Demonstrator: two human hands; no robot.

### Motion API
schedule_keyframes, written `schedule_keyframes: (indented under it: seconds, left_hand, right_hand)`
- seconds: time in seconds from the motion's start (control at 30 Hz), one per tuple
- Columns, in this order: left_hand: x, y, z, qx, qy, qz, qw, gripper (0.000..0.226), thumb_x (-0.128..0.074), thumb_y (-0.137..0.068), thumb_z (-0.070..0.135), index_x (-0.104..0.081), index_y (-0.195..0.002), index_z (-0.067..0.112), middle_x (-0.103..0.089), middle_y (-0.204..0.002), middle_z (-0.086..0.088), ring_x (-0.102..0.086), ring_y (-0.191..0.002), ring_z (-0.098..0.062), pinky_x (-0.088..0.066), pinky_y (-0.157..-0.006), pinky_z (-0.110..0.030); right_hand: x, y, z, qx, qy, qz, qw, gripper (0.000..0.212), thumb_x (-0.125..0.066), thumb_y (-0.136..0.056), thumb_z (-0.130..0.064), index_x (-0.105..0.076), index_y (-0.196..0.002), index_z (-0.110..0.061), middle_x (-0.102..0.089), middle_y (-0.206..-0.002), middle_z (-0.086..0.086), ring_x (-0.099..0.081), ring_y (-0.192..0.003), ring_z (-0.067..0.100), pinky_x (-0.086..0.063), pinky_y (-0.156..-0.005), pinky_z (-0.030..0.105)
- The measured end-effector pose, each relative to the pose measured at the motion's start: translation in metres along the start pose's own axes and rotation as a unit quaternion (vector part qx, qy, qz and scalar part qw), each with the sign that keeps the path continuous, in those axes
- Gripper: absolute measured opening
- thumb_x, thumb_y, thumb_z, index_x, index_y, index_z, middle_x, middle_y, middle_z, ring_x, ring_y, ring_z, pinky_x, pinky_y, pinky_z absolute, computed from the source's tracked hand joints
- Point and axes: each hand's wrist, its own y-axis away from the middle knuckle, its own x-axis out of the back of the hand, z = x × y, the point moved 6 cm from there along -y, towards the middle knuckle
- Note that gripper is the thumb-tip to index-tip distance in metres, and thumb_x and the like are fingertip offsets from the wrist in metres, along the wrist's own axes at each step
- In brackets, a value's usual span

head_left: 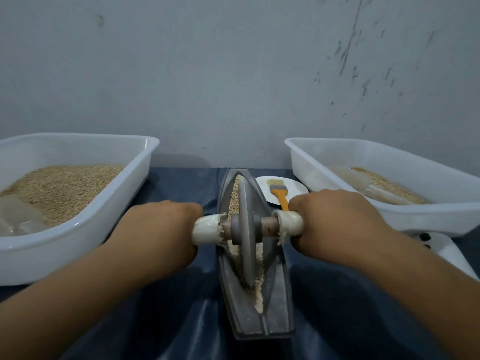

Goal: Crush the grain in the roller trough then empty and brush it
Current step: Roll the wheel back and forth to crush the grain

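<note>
A long, boat-shaped grey metal trough (275, 302) is lying on a dark blue cloth (350, 307), running away from the person toward a pale wall. A grey metal disc roller (245, 229) is standing upright on its edge in the groove of the trough, about midway along it. The left hand (166, 229) is gripping the white-wrapped handle (206, 229) on the left end of the axle, and the right hand (335, 219) is gripping the matching white-wrapped handle (291, 222) on the right end, fingers curled round each. Tan grain (235, 196) is lying in the groove beyond the roller, and paler crushed grain (258, 298) is lying on the near side. An orange-handled brush (279, 192) is resting on a small white plate (296, 187) just right of the trough. Two white plastic tubs are sitting either side, the left tub (78, 240) and the right tub (428, 216) both holding grain.
</note>
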Motion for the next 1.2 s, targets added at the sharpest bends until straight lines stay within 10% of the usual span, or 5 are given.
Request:
schedule_keyframes:
  seconds: [0.8, 1.2]
  left_hand:
    - [-0.012, -0.042, -0.001, -0.015, 0.005, 0.061, 0.998, 0.021, -0.061, -0.082, 0.034, -0.040, -0.082, 0.033, -0.049, -0.069, 0.009, -0.053, -0.066, -0.012, -0.048, -0.063, -0.031]
    - [0.001, -0.010, 0.005, -0.035, -0.031, 0.124, 0.991, 0.034, -0.066, -0.075, 0.036, -0.033, -0.074, 0.033, -0.036, -0.058, 0.011, -0.038, -0.052, -0.007, -0.025, -0.046, -0.024]
  right_hand:
    - [-0.025, -0.053, 0.001, -0.020, -0.010, 0.010, 1.000, 0.009, -0.056, -0.068, -0.029, -0.056, -0.078, -0.029, -0.046, -0.061, -0.008, -0.043, -0.054, 0.009, -0.022, -0.045, 0.023]
    - [-0.012, -0.011, 0.000, -0.035, 0.006, 0.018, 0.999, 0.016, -0.057, -0.071, -0.035, -0.042, -0.069, -0.029, -0.047, -0.060, -0.008, -0.040, -0.052, 0.007, -0.023, -0.045, 0.023]
